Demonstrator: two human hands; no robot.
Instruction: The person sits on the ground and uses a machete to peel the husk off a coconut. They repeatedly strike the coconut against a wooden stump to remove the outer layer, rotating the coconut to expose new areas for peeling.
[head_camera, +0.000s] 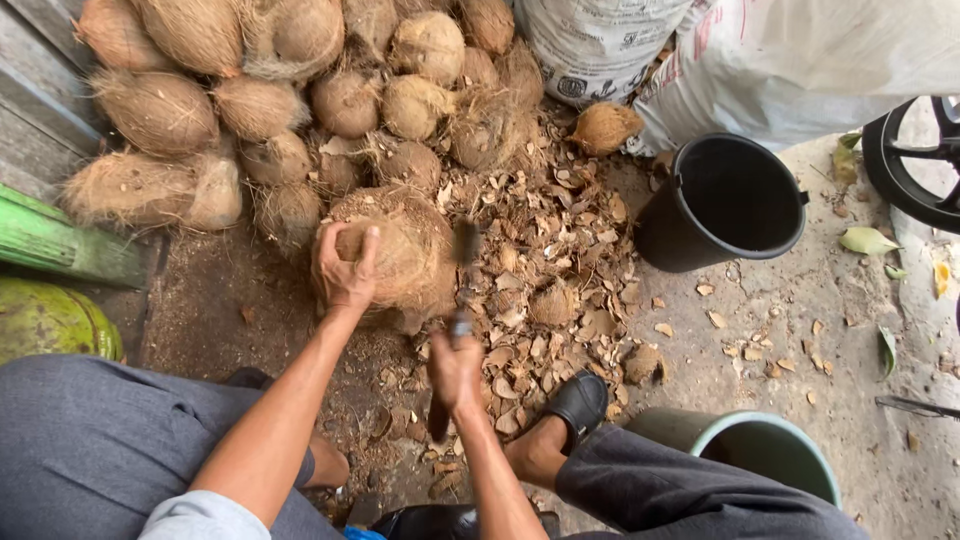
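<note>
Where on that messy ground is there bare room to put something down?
Bare concrete lies right of the black bucket, toward the wheel, with only a few leaves. Another bare patch of dirt sits left of the left hand, beside the green plank. It is crowded around the held coconut, the shell chips and the coconut pile.

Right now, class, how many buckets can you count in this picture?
2. A black bucket stands right of the husk chips, below the white sacks. A green-rimmed bucket sits at the bottom right beside the person's knee, partly cut off. Others may lie out of view.
</note>
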